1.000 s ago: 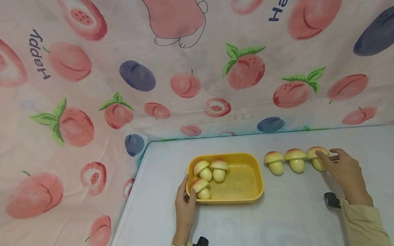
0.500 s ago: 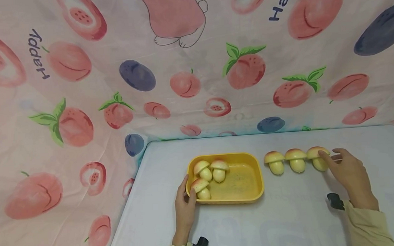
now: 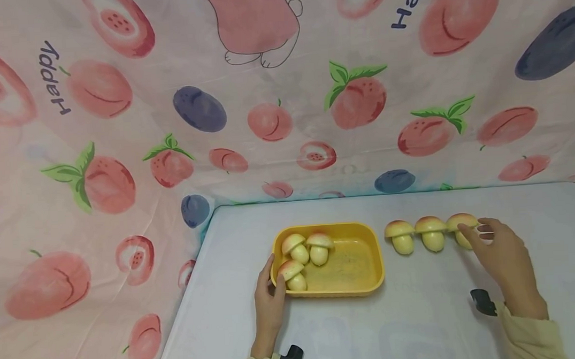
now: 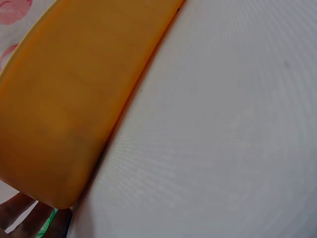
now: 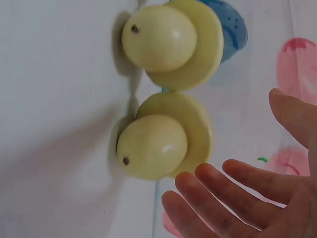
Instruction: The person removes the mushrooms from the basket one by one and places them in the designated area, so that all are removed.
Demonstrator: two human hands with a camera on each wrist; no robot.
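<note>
A yellow tray [image 3: 353, 259] holds three toy mushrooms with pale stems and reddish-yellow caps, one of them the front mushroom [image 3: 297, 282]. My left hand [image 3: 270, 303] grips the tray's left end, thumb at the rim and fingers along the outer wall; the left wrist view shows the tray's side [image 4: 74, 99] and a few fingers beneath its corner. Right of the tray, three more mushrooms stand in a row: left [image 3: 402, 239], middle [image 3: 432, 235] and right [image 3: 463, 220]. Beside the right one is my right hand [image 3: 508, 261]. In the right wrist view its spread fingers hold nothing.
The white table [image 3: 352, 332] runs back to a cloth [image 3: 250, 202] printed with peaches, hanging behind and at the left. A black wrist mount [image 3: 483, 302] sticks out by the right sleeve, another black mount [image 3: 291, 357] by the left.
My right hand shifted slightly right, then back left and a little toward me, still by the right mushroom. The mushrooms, the tray and my left hand stay in place.
</note>
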